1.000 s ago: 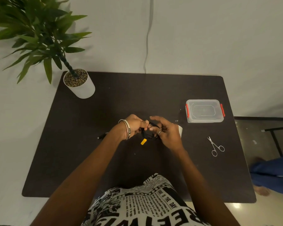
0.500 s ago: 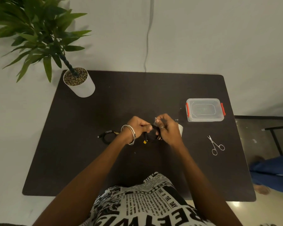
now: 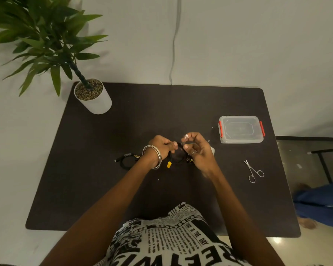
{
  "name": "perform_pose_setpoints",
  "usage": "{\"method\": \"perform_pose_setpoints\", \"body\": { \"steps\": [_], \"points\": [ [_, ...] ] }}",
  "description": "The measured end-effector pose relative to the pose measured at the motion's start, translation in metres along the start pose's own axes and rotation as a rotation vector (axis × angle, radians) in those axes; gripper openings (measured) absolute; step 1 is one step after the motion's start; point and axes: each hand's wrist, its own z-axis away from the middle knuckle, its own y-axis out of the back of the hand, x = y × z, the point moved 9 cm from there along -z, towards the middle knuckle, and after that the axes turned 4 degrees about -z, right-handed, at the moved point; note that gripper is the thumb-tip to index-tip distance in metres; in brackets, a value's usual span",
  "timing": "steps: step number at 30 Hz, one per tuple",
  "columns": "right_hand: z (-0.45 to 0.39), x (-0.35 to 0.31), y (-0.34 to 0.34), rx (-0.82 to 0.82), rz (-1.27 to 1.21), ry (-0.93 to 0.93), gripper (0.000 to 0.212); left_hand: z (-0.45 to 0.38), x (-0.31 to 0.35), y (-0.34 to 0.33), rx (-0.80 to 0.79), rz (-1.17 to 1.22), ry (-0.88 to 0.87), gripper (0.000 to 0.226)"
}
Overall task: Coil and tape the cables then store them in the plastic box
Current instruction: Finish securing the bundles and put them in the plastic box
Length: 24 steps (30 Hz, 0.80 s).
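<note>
While both hands worked over the middle of the dark table [image 3: 96,169], the left hand [image 3: 161,145] pinched the coiled black cable with a yellow plug [image 3: 178,159]. The right hand [image 3: 197,149] pinched a small clear piece of tape [image 3: 186,136] just above the coil. Another black cable [image 3: 126,160] lay beside the left wrist. The clear plastic box with red clips [image 3: 241,129] sat shut, well apart, near small silver scissors [image 3: 254,171].

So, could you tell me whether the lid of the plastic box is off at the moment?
No, the plastic box sits closed, its lid held by red clips at both ends.
</note>
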Motion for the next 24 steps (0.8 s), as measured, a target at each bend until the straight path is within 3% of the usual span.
{"method": "perform_pose_setpoints", "body": {
  "steps": [11, 24],
  "points": [
    [-0.001, 0.005, 0.001, 0.128, -0.014, -0.067, 0.014, 0.002, 0.005, 0.001, 0.009, -0.029, -0.027, 0.027],
    [-0.002, 0.007, 0.011, 0.148, 0.086, -0.081, 0.016, -0.003, -0.003, -0.001, 0.013, -0.008, -0.017, 0.032]
  ]
}}
